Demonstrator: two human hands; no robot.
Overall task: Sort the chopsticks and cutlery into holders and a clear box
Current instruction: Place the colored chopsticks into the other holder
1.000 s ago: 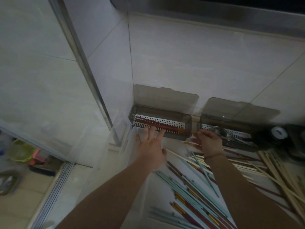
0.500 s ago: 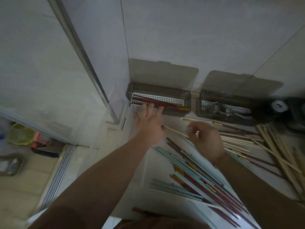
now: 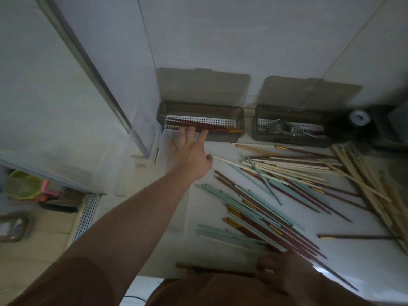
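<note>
My left hand [image 3: 191, 154] reaches far forward, fingers straight, fingertips touching the front rim of the left smoky holder [image 3: 163, 109]. Its lid stands open and several dark red chopsticks [image 3: 205, 125] lie on its white perforated tray. The right smoky holder [image 3: 256, 129], also open, contains forks and spoons [image 3: 280, 128]. A mixed heap of teal, dark red and cream chopsticks [image 3: 271, 202] covers the white counter. My right hand [image 3: 278, 269] is low at the counter's near edge, over the heap's near ends; it is dark and blurred. A clear box [image 3: 144, 131] stands left of the holders.
Bamboo chopsticks [image 3: 375, 186] fan along the right side. One dark chopstick [image 3: 357, 236] lies apart. A tape roll [image 3: 359, 117] and black items sit at the back right. The counter ends at left, with a yellow basket [image 3: 22, 184] on the floor below.
My right hand has let go of the red chopsticks at the left holder and drawn back to the counter's near edge. My left hand has stayed at the holder's front rim.
</note>
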